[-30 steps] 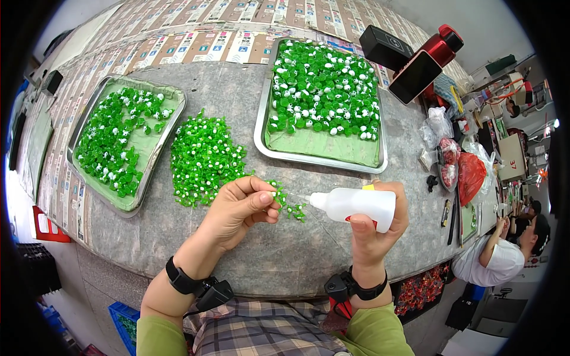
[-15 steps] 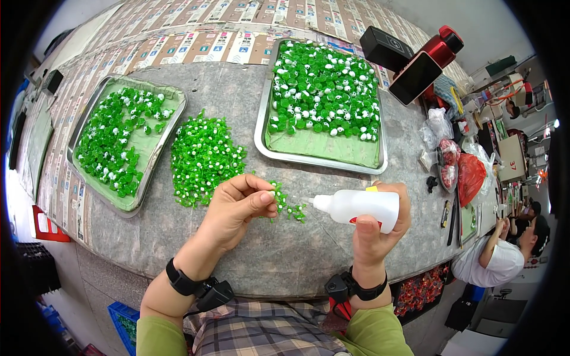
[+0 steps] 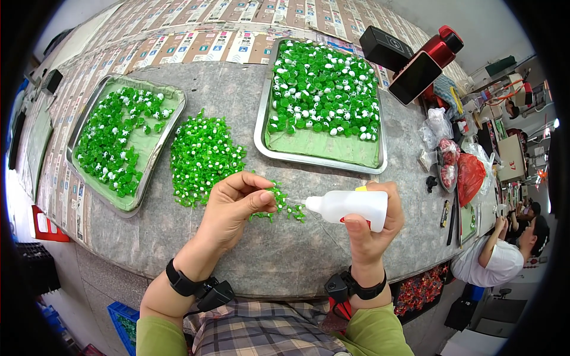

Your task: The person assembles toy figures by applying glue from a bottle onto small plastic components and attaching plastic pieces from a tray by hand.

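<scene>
My right hand (image 3: 380, 231) is wrapped round a white plastic squeeze bottle (image 3: 350, 207), tipped on its side with its thin nozzle pointing left. The nozzle's tip is close to the fingertips of my left hand (image 3: 240, 204), which are pinched together. Whatever those fingers hold is too small to make out. Below and behind the pinch lies a small scatter of green pieces (image 3: 294, 212) on the grey table cover. A larger heap of small green pieces with white tips (image 3: 205, 157) lies left of my left hand.
A metal tray (image 3: 320, 160) at the back holds many green pieces with white balls; a similar tray (image 3: 172, 127) stands at the left. A black box (image 3: 386, 48), phone (image 3: 415, 78), red bottle (image 3: 442, 47) and red plastic bag (image 3: 470, 178) are on the right. A person (image 3: 496, 252) sits beyond.
My right hand has brought the squeeze bottle a little left, nearer to my left fingertips. My left hand has hardly moved and stays pinched.
</scene>
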### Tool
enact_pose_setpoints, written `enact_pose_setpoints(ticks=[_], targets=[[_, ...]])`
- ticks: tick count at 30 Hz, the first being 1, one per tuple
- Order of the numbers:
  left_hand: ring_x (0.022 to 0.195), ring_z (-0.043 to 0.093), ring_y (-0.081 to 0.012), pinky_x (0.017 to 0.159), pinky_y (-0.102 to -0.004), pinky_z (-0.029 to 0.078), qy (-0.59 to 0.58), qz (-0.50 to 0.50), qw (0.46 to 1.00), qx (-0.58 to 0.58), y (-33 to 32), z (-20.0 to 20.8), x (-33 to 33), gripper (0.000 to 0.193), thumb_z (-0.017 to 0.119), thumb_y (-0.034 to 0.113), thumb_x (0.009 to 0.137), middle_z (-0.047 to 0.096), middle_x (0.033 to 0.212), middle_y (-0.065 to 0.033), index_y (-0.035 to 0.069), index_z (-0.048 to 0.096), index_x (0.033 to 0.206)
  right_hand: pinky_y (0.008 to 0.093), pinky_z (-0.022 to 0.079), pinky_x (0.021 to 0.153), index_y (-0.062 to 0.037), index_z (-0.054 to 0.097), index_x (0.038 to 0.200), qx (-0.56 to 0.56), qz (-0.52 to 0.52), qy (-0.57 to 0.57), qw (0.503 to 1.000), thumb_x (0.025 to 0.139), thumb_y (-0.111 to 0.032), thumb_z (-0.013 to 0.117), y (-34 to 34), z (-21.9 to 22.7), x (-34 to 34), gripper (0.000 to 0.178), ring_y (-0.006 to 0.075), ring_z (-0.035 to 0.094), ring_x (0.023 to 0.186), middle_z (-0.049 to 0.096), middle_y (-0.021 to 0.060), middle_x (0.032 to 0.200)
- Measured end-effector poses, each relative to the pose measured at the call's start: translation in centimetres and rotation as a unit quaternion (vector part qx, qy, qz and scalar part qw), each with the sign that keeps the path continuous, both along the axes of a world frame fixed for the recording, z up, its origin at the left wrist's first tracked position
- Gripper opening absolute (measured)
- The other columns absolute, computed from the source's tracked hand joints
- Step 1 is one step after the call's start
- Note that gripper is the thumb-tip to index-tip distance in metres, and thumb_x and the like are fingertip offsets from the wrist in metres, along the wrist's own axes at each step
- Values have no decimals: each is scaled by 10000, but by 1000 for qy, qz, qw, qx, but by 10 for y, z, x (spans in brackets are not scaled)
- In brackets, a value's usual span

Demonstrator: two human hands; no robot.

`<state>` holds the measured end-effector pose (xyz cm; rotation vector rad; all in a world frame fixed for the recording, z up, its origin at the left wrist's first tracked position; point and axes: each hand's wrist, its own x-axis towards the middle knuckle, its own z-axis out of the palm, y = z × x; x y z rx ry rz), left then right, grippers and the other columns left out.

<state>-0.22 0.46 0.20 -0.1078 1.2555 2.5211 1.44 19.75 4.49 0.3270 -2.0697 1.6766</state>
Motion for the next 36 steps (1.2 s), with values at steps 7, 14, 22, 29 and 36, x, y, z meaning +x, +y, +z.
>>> enact_pose_setpoints(ticks=[7, 14, 22, 29, 36], targets=[[656, 560, -106, 615, -239, 482, -6, -1, 1000, 4, -2, -1, 0, 125, 583, 72, 752, 568, 734, -40, 26, 538, 859, 189, 412, 579, -5, 448, 921, -146, -50, -44, 987, 689, -239, 676, 19, 14, -5, 401, 81, 503, 693, 500, 23, 788], [652, 559, -108, 611, -240, 485, -5, -4, 1000, 13, 1, 1, 0, 117, 581, 70, 752, 571, 741, -38, 27, 544, 854, 254, 432, 745, 37, 407, 1078, -88, -109, -205, 969, 746, -45, 568, 78, -15, -1, 378, 126, 510, 857, 525, 98, 980], [646, 551, -102, 607, -240, 483, -12, 9, 1000, 9, -1, 0, -1, 107, 577, 65, 754, 572, 733, -33, 34, 547, 851, 265, 419, 768, 15, 400, 1085, -21, -113, -222, 968, 726, -34, 580, 99, -45, 4, 404, 142, 507, 894, 528, 110, 1007], [647, 549, -100, 604, -238, 482, -12, 0, 1000, 15, 0, 1, 0, 120, 580, 81, 756, 569, 734, -28, 33, 544, 860, 300, 419, 689, 8, 492, 976, 285, -227, 74, 928, 706, -71, 606, 43, 30, -6, 304, 202, 549, 783, 573, 92, 858], [648, 546, -92, 604, -233, 478, -16, 6, 1000, 2, 0, 3, -2, 126, 579, 92, 760, 568, 732, -24, 30, 542, 862, 353, 429, 617, -32, 530, 768, 372, 18, -53, 926, 686, -124, 589, -21, -20, -102, 136, 258, 543, 709, 559, 102, 740]])
